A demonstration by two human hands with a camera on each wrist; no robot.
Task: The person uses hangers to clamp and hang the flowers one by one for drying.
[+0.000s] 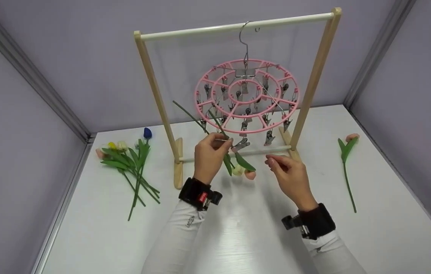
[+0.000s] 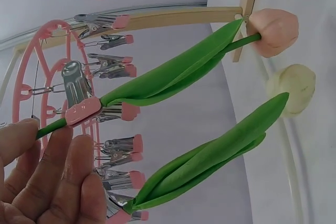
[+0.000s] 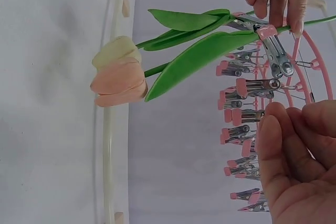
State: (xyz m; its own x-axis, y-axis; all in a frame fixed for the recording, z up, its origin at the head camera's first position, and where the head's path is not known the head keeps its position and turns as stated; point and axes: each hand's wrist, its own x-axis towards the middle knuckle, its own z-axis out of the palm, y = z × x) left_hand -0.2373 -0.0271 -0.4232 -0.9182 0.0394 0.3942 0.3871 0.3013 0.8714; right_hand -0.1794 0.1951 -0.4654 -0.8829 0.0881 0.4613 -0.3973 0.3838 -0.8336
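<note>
My left hand (image 1: 208, 156) pinches the green stem of a pink artificial tulip (image 2: 273, 31), which tilts with its bloom downward. A metal clothes-peg clip with pink tips (image 2: 84, 109) is closed on that stem by the fingers, just above the leaf. Beside it a white tulip (image 2: 293, 90) also hangs bloom down, its stem at another clip. Both clips belong to a pink round clip hanger (image 1: 246, 131). To the right my right hand (image 1: 291, 179) is apart from the flowers, its fingers bent loosely with nothing held.
The hanger hooks over the white bar (image 1: 200, 29) of a wooden-legged rack (image 1: 316, 76). Several tulips lie in a pile (image 1: 128, 160) on the left of the white table (image 1: 86, 236). One pink tulip (image 1: 347, 163) lies on the right. Grey walls stand around.
</note>
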